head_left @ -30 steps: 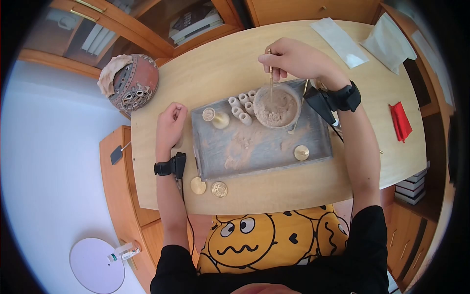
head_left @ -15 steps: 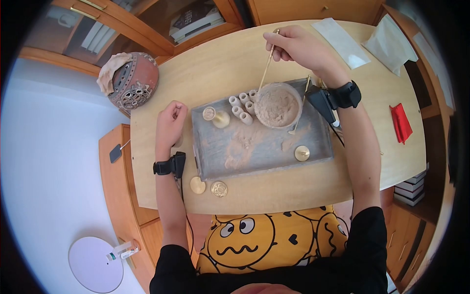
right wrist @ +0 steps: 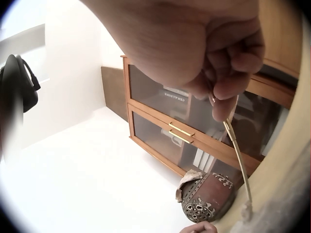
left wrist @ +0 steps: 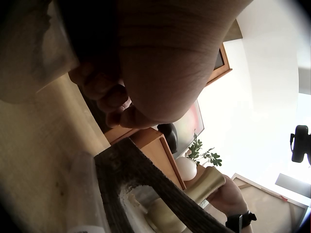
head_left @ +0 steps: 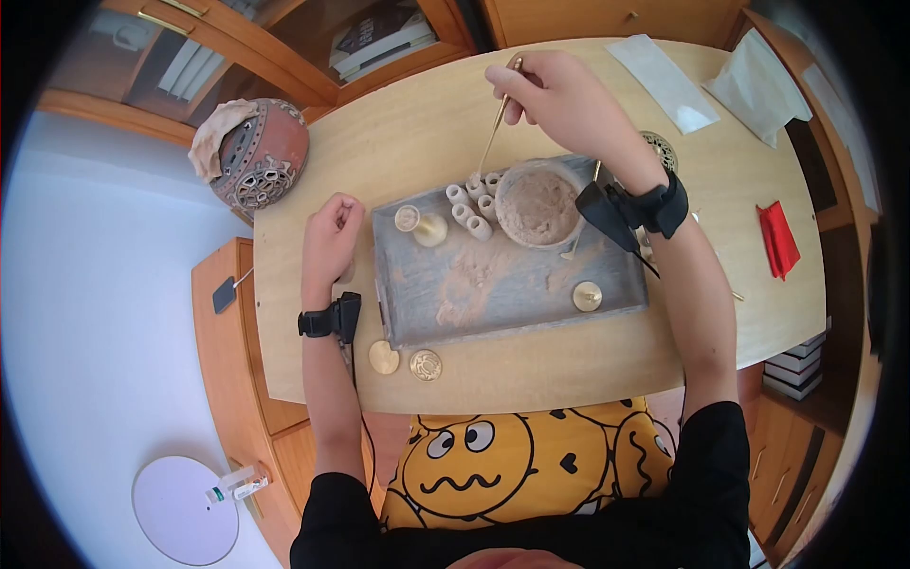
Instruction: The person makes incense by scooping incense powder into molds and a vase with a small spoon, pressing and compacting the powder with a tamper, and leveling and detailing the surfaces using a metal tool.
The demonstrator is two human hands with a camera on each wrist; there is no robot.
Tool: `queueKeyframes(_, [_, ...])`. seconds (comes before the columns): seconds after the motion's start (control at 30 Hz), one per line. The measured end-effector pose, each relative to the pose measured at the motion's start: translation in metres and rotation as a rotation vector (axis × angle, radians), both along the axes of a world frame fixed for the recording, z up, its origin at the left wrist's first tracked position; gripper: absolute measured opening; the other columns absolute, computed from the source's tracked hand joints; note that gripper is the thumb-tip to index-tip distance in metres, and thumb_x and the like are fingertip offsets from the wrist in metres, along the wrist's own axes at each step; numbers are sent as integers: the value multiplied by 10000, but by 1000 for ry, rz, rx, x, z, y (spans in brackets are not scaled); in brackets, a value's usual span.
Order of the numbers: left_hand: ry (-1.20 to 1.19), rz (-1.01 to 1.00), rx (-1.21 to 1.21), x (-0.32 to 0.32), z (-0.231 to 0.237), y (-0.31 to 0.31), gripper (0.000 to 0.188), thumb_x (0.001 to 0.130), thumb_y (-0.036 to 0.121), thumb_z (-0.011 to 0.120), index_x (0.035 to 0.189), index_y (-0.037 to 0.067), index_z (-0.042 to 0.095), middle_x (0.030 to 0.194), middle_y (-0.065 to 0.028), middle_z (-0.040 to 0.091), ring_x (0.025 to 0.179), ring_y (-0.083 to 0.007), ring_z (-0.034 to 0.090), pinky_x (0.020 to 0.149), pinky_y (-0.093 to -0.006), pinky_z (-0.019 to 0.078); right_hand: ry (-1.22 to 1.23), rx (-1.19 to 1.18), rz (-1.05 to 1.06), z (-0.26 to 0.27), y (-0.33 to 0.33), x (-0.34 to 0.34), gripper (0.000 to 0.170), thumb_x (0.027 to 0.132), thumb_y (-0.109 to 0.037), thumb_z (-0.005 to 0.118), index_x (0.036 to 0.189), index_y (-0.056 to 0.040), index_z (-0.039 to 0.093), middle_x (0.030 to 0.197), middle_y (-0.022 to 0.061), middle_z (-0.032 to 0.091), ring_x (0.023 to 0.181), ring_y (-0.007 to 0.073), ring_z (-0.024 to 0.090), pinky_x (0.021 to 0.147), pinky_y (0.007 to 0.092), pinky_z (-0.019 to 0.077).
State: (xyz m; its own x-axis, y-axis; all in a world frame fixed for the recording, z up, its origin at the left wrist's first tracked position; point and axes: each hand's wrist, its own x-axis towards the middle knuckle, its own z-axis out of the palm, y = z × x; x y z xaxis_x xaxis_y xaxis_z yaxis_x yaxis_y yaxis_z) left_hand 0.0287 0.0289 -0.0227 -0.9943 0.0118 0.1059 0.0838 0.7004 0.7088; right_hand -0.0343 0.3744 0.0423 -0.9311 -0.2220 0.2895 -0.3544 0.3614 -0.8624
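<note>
My right hand [head_left: 569, 100] pinches a thin brass spoon [head_left: 495, 128] that slants down to a cluster of pale short tubes [head_left: 479, 228]. In the right wrist view a small lump of powder [right wrist: 247, 212] clings to the spoon's tip. Right of the tubes, a clear-walled bowl [head_left: 539, 244] holds brown powder [head_left: 540, 204]. All these stand in a grey tray [head_left: 531, 308] dusted with powder. Beyond the tray's left edge, my left hand [head_left: 332, 232] rests on the table, fingers loosely curled and holding nothing. A flared brass vessel [head_left: 431, 229] stands inside the tray near it.
A knobbed brass lid [head_left: 587, 296] lies in the tray's right part. Two brass discs [head_left: 426, 365] lie before the tray. A patterned pot [head_left: 261, 156] stands at the back left, a red pouch [head_left: 777, 239] far right. White sheets [head_left: 664, 83] lie at the back; a pierced brass piece [head_left: 658, 150] shows behind the right wrist.
The spoon has come up out of the powder bowl and moved left, its tip now over the rear tubes. My right hand rose and shifted left with it. The left hand stays put.
</note>
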Motion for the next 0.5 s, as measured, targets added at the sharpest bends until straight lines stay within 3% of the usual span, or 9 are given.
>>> queueKeyframes(0.07, [4, -4, 9, -1, 1, 1, 146, 936, 112, 591, 858, -12, 589, 575, 15, 460, 544, -45, 382, 494, -247, 314, 45, 51, -11, 7, -4, 7, 389, 956, -320, 563, 805, 28, 650, 692, 126, 676, 650, 244, 660, 635, 361, 505])
queueKeyframes(0.13, [-65, 1, -25, 0, 1, -1, 160, 966, 147, 589, 878, 13, 591, 674, 63, 470, 603, -15, 392, 523, -210, 306, 86, 98, -23, 10, -9, 15, 387, 949, -311, 575, 794, 37, 639, 700, 156, 669, 661, 289, 661, 634, 388, 505])
queueKeyframes(0.2, [-60, -2, -29, 1, 3, 0, 160, 965, 146, 590, 878, 12, 591, 674, 63, 470, 604, -16, 393, 526, -209, 307, 270, 230, -48, 13, -13, 19, 324, 959, -266, 601, 818, 18, 671, 627, 95, 654, 525, 195, 582, 540, 300, 455])
queueKeyframes(0.23, [-51, -9, -30, 1, 4, 0, 159, 965, 145, 590, 878, 12, 590, 674, 63, 471, 605, -16, 395, 529, -208, 309, 272, 230, -48, 12, -16, 21, 324, 959, -266, 601, 818, 18, 671, 627, 95, 654, 525, 195, 582, 540, 300, 455])
queueKeyframes(0.33, [-42, -14, -26, -2, -3, -4, 158, 964, 144, 591, 876, 13, 590, 676, 64, 471, 611, -17, 397, 536, -209, 314, 450, 257, -70, 11, -20, 25, 298, 947, -247, 620, 814, 15, 669, 629, 115, 649, 533, 242, 612, 526, 328, 458])
queueKeyframes(0.4, [-48, -11, -29, -1, -1, -3, 157, 964, 143, 591, 875, 13, 590, 678, 64, 473, 613, -18, 399, 539, -210, 317, 459, 216, -67, 15, -21, 28, 348, 910, -267, 628, 733, 33, 611, 633, 201, 594, 612, 387, 602, 595, 451, 484])
queueKeyframes(0.5, [-53, -6, -33, 0, 2, -1, 155, 963, 140, 591, 875, 13, 590, 680, 62, 476, 616, -18, 401, 541, -212, 320, 404, 158, -68, 20, -18, 29, 347, 909, -270, 630, 744, 34, 616, 631, 214, 582, 604, 395, 597, 581, 448, 480])
